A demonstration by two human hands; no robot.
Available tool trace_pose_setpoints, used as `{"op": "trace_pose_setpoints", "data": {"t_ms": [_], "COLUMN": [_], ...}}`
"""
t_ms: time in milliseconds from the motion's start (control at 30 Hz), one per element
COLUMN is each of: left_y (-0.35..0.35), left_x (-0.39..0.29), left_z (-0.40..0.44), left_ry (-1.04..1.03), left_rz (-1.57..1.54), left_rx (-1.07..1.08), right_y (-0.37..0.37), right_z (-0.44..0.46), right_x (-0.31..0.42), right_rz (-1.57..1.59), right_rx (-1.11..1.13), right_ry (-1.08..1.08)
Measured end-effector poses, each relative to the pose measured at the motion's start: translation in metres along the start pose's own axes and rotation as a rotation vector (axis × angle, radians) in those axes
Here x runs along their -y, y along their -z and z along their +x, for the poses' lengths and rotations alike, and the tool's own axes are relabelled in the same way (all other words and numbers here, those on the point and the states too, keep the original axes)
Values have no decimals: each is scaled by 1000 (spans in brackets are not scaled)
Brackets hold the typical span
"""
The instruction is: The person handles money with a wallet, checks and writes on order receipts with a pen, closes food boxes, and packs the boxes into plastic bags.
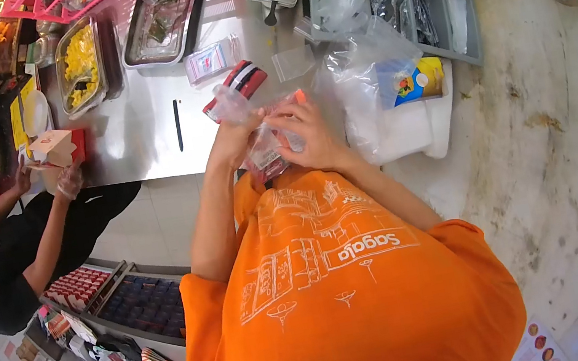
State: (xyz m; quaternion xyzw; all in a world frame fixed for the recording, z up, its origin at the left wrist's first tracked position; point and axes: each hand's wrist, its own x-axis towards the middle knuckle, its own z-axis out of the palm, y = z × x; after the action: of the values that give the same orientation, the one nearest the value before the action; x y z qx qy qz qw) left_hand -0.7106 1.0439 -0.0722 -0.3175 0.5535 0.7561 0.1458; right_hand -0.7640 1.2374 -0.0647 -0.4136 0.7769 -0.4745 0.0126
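Close to my body, at the steel table's edge, both hands are on a crinkled clear plastic bag (265, 155) with something reddish in it. My left hand (239, 137) is closed with its fingers curled on the plastic. My right hand (310, 132) has bent fingers pressed on the bag from the other side. Just beyond my left hand lies a red and black striped packet (245, 78), partly covered by clear plastic. A flat pack of small zip bags (206, 63) and a clear sachet (293, 64) lie farther back on the table.
A container of yellow pieces (80, 66) and a steel tray (166, 47) stand at the back. Grey bins (468, 44) hold bagged black cutlery. Loose plastic bags (364, 101) lie to the right. At left, a gloved co-worker (3, 246) holds a paper box (53, 150).
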Motion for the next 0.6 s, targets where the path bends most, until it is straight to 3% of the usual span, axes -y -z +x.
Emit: {"op": "trace_pose_setpoints", "data": {"t_ms": [100,267,367,467,567,600], "left_y": [-4,0,1,-3,-10,-11], "left_x": [-8,14,20,20,24,26], "left_z": [-17,-10,-14,-15,-18,-18], "left_ry": [92,14,-26,-48,-93,-115], "left_rz": [-182,-291,-279,-255,-221,-207], "left_rx": [28,-28,3,-17,-65,-81], "right_y": [-6,-16,-20,-24,-29,-27], "right_z": [-5,0,1,-1,-3,-1], "right_x": [5,7,7,0,2,2], "right_rz": [26,96,90,179,555,602], "right_rx": [-9,-26,-35,11,19,39], "right_ry": [9,-45,41,-95,-632,-649]}}
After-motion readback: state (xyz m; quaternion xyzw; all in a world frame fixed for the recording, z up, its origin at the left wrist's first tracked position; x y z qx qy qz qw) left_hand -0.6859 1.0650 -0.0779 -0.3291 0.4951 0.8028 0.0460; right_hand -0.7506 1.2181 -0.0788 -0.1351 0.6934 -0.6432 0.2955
